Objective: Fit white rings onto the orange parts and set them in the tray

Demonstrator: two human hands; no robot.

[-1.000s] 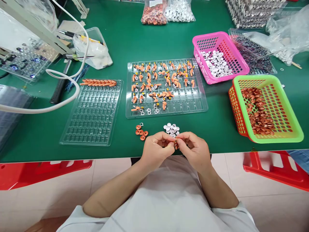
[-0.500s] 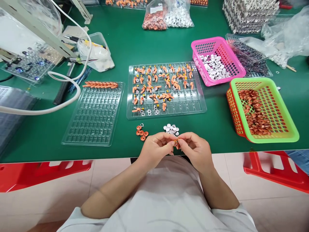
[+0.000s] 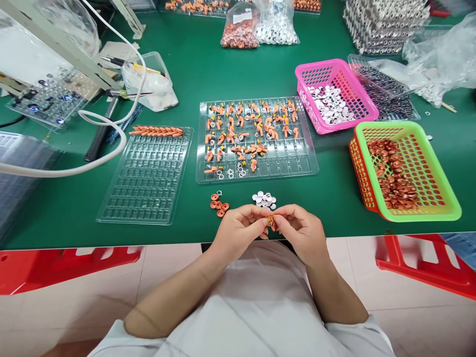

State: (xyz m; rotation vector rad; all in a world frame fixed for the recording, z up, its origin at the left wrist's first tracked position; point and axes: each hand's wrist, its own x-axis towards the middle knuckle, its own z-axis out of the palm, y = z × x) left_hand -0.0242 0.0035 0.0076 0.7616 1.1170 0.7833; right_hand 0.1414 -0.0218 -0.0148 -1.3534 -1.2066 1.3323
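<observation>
At the table's front edge, my left hand [image 3: 241,229] and my right hand [image 3: 302,233] meet, fingertips pinched together on a small orange part [image 3: 271,221] with a yellowish bit on it. My fingers cover most of that part, so its full shape is hidden. Just beyond my hands lies a small heap of white discs [image 3: 264,200]. Several orange-brown round caps [image 3: 219,205] lie left of it, with a tiny ring [image 3: 219,193] beside them. Farther back, a clear compartment tray [image 3: 293,166] holds curved orange parts [image 3: 230,121] and some white rings.
A second clear tray [image 3: 143,183] with a row of orange pieces is on the left, near a hammer [image 3: 101,130] and a white cable [image 3: 121,144]. To the right stand a pink basket [image 3: 316,110] of white discs and a green basket [image 3: 442,191] of brown caps.
My hands stay almost in place, both still pinching the small orange part, which has turned slightly so more of its yellowish bit shows. The view has shifted slightly.
</observation>
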